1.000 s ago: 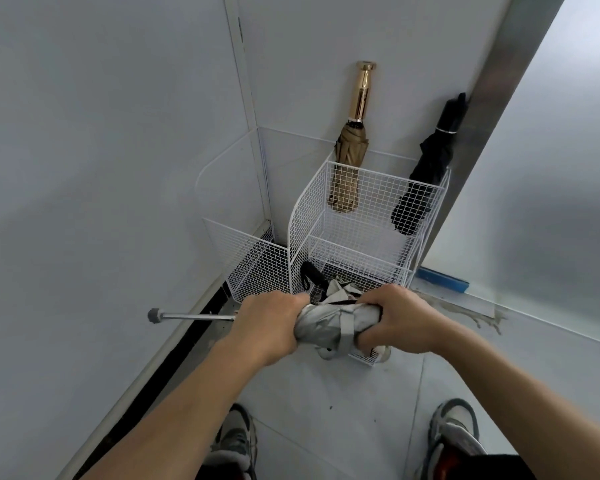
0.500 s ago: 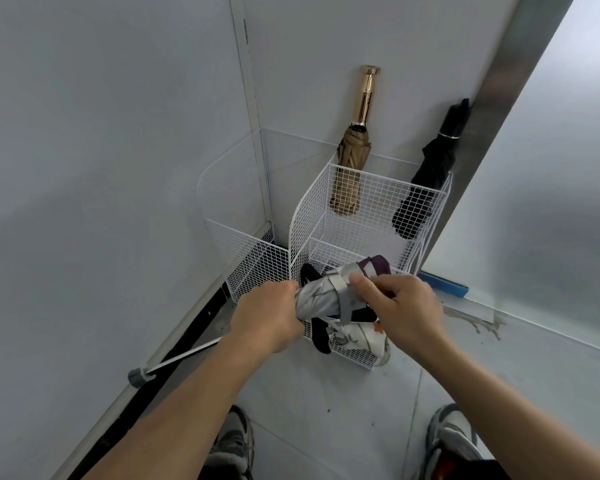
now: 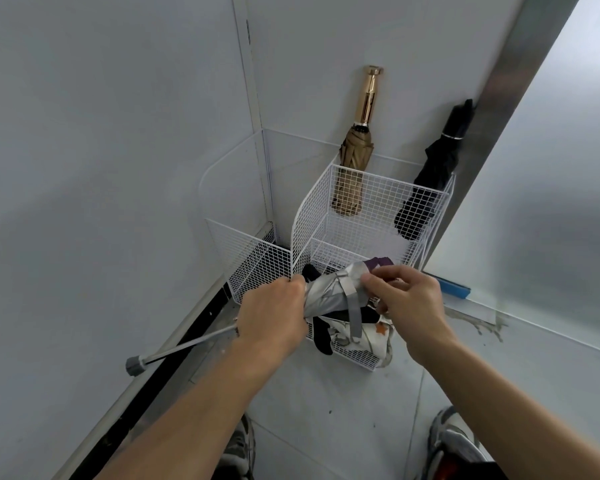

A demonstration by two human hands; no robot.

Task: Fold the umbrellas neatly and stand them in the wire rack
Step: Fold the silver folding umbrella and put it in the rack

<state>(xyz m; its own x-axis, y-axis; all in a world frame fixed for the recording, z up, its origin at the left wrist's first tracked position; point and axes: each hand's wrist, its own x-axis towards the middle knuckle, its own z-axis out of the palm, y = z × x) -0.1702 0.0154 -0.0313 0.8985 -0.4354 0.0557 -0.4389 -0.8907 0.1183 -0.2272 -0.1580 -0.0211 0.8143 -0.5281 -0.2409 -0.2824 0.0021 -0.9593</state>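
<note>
Fingers [image 3: 373, 283] of the right hand [image 3: 409, 299] pinch the silver umbrella [image 3: 326, 296] by its grey strap [image 3: 354, 313]. The left hand [image 3: 274, 317] wraps the canopy's other end; its fingers curl out of our sight. The shaft slants down-left to a grey tip [image 3: 136, 364]. We note the umbrella held before the wire rack [image 3: 312, 216]. Rear compartment: gold umbrella [image 3: 355, 161], black umbrella [image 3: 433, 174], both standing. Front compartment: printed umbrella [image 3: 374, 337], half hidden

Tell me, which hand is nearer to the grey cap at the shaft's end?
Left. The left hand grips the umbrella where the shaft runs out toward the cap; the right hand is beyond, at the umbrella's other end.
</note>
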